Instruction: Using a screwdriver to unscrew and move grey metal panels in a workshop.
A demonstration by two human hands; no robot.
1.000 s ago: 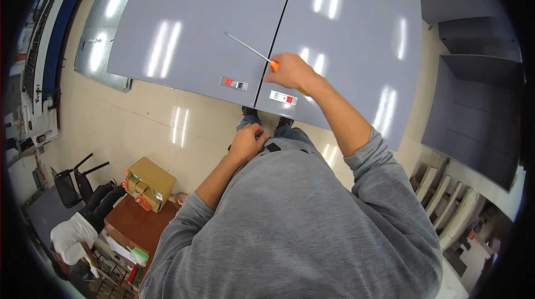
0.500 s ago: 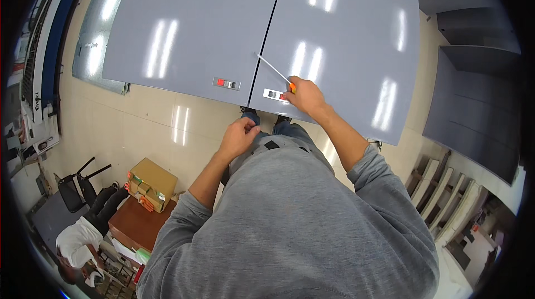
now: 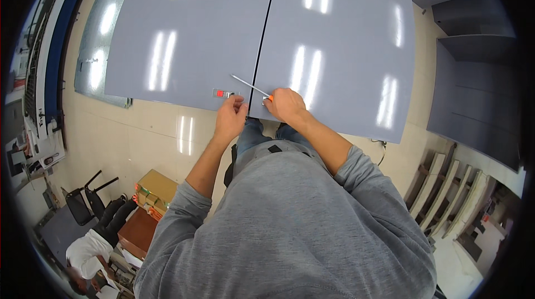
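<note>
In my right hand (image 3: pixel 288 105) is a screwdriver (image 3: pixel 249 85) with an orange handle. Its metal shaft points left across the dark gap between two glossy grey panels, the left panel (image 3: pixel 184 62) and the right panel (image 3: pixel 345 37). The same hand partly covers a small fitting (image 3: pixel 264 100) near the edge of the right panel. My left hand (image 3: pixel 230 119) is at the right end of a rectangular fitting (image 3: pixel 220 93) with a red part, set in the left panel. Its fingers are bent toward the thumb; anything between them is too small to make out.
A cardboard box (image 3: pixel 158 186) stands on a reddish-brown cabinet (image 3: pixel 134 232) at lower left. Beside it a person in a white shirt (image 3: pixel 88 254) bends near a black chair (image 3: pixel 81 204). An open grey cabinet shell (image 3: pixel 473 98) and pale slats (image 3: pixel 440 196) are on the right.
My left hand has moved up to the left panel's fitting. My right hand has shifted left with the screwdriver, whose tip now lies over the left panel.
</note>
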